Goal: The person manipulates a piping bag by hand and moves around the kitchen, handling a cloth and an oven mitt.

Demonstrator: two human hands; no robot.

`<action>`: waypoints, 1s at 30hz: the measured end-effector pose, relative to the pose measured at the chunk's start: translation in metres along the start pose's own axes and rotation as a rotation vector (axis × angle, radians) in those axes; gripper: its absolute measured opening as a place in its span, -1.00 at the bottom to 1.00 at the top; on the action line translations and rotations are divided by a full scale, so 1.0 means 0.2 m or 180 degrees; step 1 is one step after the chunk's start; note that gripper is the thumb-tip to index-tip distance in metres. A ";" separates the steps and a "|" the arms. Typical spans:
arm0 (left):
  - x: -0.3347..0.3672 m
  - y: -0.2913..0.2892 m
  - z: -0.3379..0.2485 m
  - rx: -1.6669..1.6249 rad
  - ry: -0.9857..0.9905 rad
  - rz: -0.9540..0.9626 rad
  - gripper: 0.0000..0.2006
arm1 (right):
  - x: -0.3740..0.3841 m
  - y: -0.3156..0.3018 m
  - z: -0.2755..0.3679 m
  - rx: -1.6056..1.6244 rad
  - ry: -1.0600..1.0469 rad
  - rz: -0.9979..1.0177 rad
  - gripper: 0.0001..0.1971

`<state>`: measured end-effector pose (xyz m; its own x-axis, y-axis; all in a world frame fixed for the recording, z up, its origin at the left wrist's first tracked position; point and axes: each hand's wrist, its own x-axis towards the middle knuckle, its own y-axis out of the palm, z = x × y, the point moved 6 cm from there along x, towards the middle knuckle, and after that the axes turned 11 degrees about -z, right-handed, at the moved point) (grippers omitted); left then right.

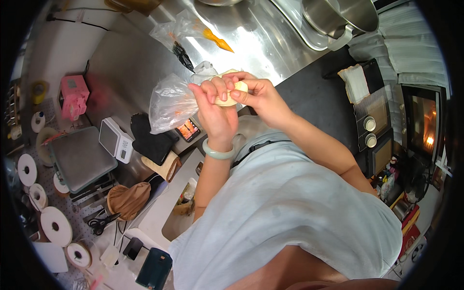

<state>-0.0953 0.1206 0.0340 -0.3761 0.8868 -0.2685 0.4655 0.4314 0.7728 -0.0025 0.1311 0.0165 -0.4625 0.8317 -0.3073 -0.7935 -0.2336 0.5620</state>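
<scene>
Both my hands are closed around a pale yellow, soft-looking filling [240,87] above the counter. It appears to sit in a clear plastic bag [169,104], whose loose, crumpled part spreads out to the left of my left hand; my fingers hide where the two join. My left hand [216,99], below a pale bangle, curls its fingers over the filling. From the right, my right hand [258,94] pinches the filling's end between thumb and fingers. Beyond them lie an orange-filled piping bag [217,39] and a bag with dark filling [182,56].
Left of me are a phone [187,130], a black cloth [147,137], a white scale [116,140] and a pink device [74,96]. Steel pots [357,14] stand at the far right. A lit oven [423,121] and a wire rack [372,112] are on the right.
</scene>
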 end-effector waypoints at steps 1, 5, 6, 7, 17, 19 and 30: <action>-0.01 0.00 0.01 0.0096 0.0144 -0.0083 -0.57 | 0.00 0.02 -0.04 0.0767 0.0449 0.0088 -0.77; -0.03 -0.07 0.06 0.0177 0.0130 -0.0098 -0.57 | -0.05 0.07 -0.15 0.2717 0.1538 0.0160 -0.71; -0.06 -0.08 0.07 0.0195 -0.0002 -0.0250 -0.57 | -0.06 0.07 -0.18 0.2535 0.1443 0.0364 -0.73; -0.06 -0.10 0.06 -0.0014 -0.0083 -0.0259 -0.57 | -0.08 0.06 -0.21 0.2165 0.1391 0.0329 -0.74; -0.09 -0.28 -0.02 0.0130 0.0112 -0.0785 -0.60 | -0.09 0.03 -0.31 -0.0218 0.0287 -0.0191 -0.81; -0.12 -0.34 0.03 0.0115 0.0073 -0.0897 -0.61 | -0.12 0.07 -0.38 0.0860 0.1137 -0.0095 -0.77; 0.08 -0.63 0.27 0.0025 -0.0531 -0.1378 -0.61 | 0.04 -0.21 -0.58 0.0149 0.1199 -0.0876 -0.73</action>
<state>-0.1174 0.0881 -0.0985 -0.4034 0.6391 -0.6548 0.3003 0.7685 0.5650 -0.0186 0.0898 -0.0999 -0.3555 0.6167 -0.7024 -0.8921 0.0003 0.4518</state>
